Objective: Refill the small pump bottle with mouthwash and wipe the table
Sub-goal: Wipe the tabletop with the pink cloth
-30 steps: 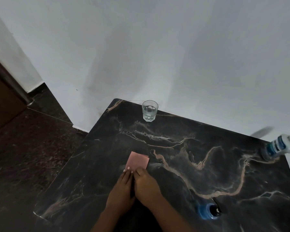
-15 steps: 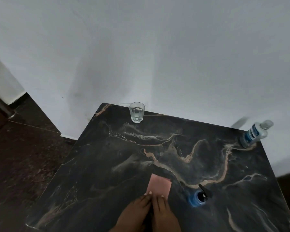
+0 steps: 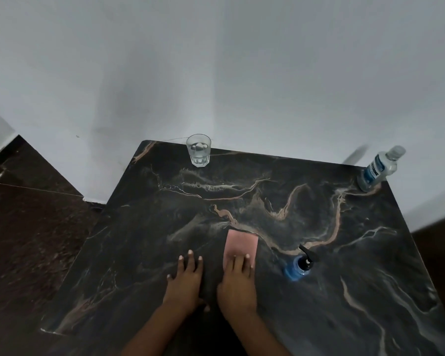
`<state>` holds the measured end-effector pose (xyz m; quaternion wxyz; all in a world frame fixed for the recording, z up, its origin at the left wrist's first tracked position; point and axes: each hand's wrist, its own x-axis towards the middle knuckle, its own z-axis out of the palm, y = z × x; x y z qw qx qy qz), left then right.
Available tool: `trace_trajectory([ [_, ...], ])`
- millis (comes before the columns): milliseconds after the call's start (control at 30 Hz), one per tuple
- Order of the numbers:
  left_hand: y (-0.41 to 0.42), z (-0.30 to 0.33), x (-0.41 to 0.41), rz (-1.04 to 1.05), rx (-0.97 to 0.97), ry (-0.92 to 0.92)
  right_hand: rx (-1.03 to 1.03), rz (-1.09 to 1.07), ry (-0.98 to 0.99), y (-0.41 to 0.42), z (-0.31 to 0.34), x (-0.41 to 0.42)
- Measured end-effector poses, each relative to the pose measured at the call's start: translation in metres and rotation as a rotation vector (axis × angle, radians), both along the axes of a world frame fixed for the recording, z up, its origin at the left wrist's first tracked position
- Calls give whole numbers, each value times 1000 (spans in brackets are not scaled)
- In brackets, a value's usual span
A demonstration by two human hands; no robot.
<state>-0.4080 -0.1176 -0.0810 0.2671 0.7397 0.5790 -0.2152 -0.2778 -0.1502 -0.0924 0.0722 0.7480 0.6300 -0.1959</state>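
Observation:
A pink cloth [image 3: 242, 244] lies flat on the dark marble table [image 3: 344, 291]. My right hand [image 3: 238, 283] rests flat with its fingertips pressed on the cloth's near edge. My left hand [image 3: 185, 281] lies flat on the bare table to the left of the cloth, fingers apart, holding nothing. The small blue pump bottle [image 3: 299, 265] with a black pump stands just right of the cloth. The mouthwash bottle [image 3: 378, 169], clear with a blue label, stands capped at the far right corner.
A clear drinking glass [image 3: 198, 150] holding some clear liquid stands at the table's far edge, against the white wall [image 3: 216, 73]. Dark floor [image 3: 31, 227] lies to the left of the table.
The cloth has slid from the table's left-middle to near the pump bottle. My hands were side by side on it; now the left hand has moved off onto the bare table.

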Motion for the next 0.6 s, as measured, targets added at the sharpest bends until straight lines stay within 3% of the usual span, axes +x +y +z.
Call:
trace_trajectory([
  [300,2,5,8,76,-48,-10,131,-123,99,102,21,31],
  [600,1,10,14,106,-33,4,-39,52,-153,72,14,15],
])
